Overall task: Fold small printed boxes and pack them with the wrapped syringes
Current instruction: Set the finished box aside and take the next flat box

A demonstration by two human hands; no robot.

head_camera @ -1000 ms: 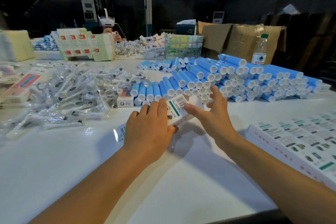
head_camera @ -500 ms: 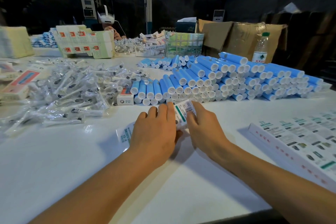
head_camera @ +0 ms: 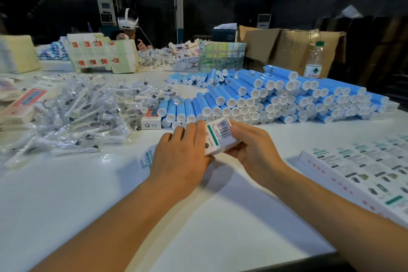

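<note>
In the head view, both hands meet over the middle of the white table (head_camera: 66,205), a little toward its far side. The left hand (head_camera: 181,157) lies knuckles-up with its fingers curled over the left side of a small printed box (head_camera: 218,137), and the right hand (head_camera: 254,150) grips the same box from the right, thumb up by the top corner near the barcode. The box is tilted, its barcode face turned up, held just above the tabletop. Partly under the left hand a flat printed carton blank (head_camera: 144,159) lies on the table. Toward the left edge spreads a loose heap of wrapped syringes (head_camera: 84,115) in clear film. Just beyond the hands, a stack of blue tubes (head_camera: 276,99) with white caps runs toward the right edge. A small finished box (head_camera: 151,120) stands between the heap and the tubes. Along the near right edge sits a sheet of printed blanks (head_camera: 364,172). At the far right corner a water bottle (head_camera: 313,62) stands before cardboard cartons (head_camera: 293,46). Across the table another person (head_camera: 130,31) wears a white headset.
</note>
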